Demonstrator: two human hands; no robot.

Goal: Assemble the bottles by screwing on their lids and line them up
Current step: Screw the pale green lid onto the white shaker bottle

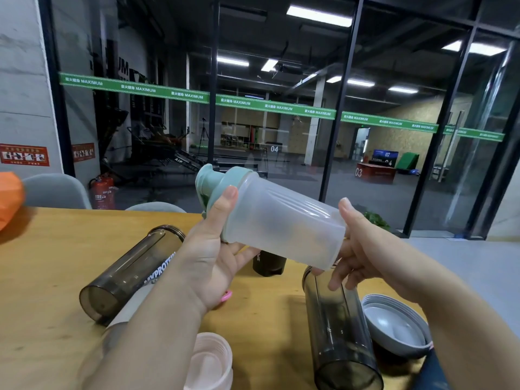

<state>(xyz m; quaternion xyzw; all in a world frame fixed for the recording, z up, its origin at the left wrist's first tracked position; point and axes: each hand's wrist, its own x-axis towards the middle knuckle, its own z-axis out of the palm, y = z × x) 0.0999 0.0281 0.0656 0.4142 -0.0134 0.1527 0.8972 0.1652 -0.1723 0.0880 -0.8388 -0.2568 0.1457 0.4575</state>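
Note:
I hold a frosted clear bottle [284,223] on its side above the wooden table [56,249]. Its mint-green lid [216,184] sits on the mouth, pointing up and left. My left hand [209,249] wraps the lid end, thumb across the rim. My right hand [363,249] grips the bottle's base. A smoky bottle with white lettering [129,271] lies on the table at left, without a lid. Another smoky bottle [340,330] lies at right, under my right hand. A grey lid [394,325] rests upside down beside it. A pink piece [209,361] stands near the front edge.
A small black bottle [268,263] stands behind my hands, partly hidden. An orange object [9,198] sits at the table's far left. Grey chair backs [56,190] line the far edge. Beyond them is a glass wall with a fire extinguisher [102,192].

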